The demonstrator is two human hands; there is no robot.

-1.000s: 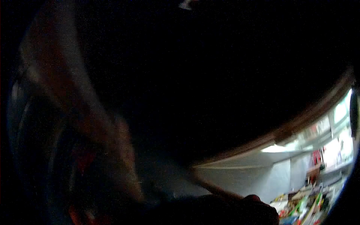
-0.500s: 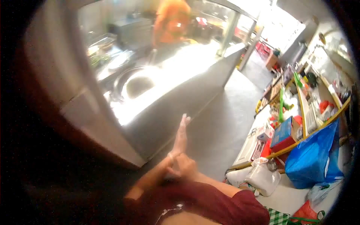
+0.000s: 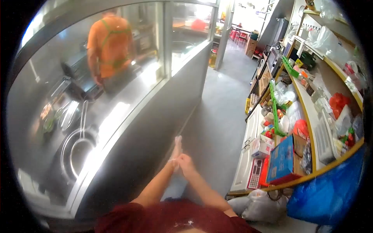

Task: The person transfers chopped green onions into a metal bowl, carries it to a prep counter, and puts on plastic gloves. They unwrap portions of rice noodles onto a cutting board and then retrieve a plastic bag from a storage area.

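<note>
My left hand is stretched out ahead of me, fingers straight and together, and looks pale, as if covered by a thin see-through plastic glove. At its wrist, my right hand has its fingers closed on what appears to be the glove's cuff. The thumb side of the left hand is partly hidden, and the glove's edge is too small to make out clearly. Both hands are in mid-air over the grey floor, in front of my dark red shirt.
On the left, behind glass, a person in an orange shirt stands at a counter; a round pan lies nearer. Along the right run crowded shelves with a blue box, a red-and-white scale and a blue bag.
My view has turned and levelled, so the glass partition and the aisle show more fully. The right hand stays at the left wrist, and both arms now reach further forward from my body.
</note>
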